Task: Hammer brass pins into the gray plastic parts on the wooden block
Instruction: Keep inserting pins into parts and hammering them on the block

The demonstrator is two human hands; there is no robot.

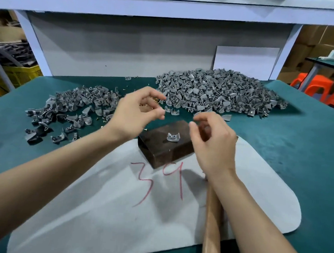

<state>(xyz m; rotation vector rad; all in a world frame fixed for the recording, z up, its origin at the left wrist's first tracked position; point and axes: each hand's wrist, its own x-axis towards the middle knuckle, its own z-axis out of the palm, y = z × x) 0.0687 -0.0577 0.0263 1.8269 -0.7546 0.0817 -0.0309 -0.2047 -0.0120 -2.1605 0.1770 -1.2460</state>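
A dark wooden block (160, 153) stands on a white mat (90, 209) marked with a red "39". One gray plastic part (173, 137) sits on top of the block. My left hand (135, 112) hovers behind and left of the block, thumb and fingers curled but apart, with nothing visible between them. My right hand (213, 146) hangs just right of the block, fingers loosely bent and holding nothing. A wooden hammer handle (213, 219) lies on the mat under my right forearm; its head is hidden by the hand. Brass pins (149, 105) show partly behind my left hand.
A big heap of gray parts (219, 90) fills the back right of the green table (298, 146). A smaller heap (69, 108) spreads at the left. A grey back panel (128, 45) and shelf close the far side. Orange stools (325, 89) stand at the right.
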